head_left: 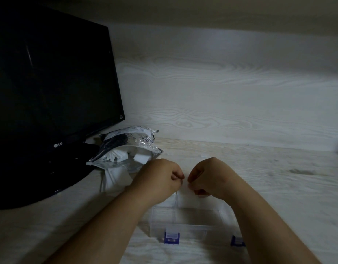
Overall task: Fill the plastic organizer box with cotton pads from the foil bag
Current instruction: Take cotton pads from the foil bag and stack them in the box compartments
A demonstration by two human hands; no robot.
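Observation:
The clear plastic organizer box (pixel 185 228) lies on the desk in front of me, with two blue latches (pixel 171 238) on its near side and dividers inside. My left hand (pixel 160 178) and my right hand (pixel 208 178) hover close together over the box's far part, fingers curled. Between their fingertips they pinch a small pale cotton pad (pixel 189 186), which is hard to make out in the dim light. The crumpled foil bag (pixel 126 147) lies open to the left, behind my left hand. White cotton pads (pixel 115 180) spill out of it onto the desk.
A black LG monitor (pixel 50 82) with its stand fills the left side, right behind the bag. A pale wood-grain wall panel (pixel 231 88) closes off the back. The wooden desk (pixel 288 178) stretches out to the right of the box.

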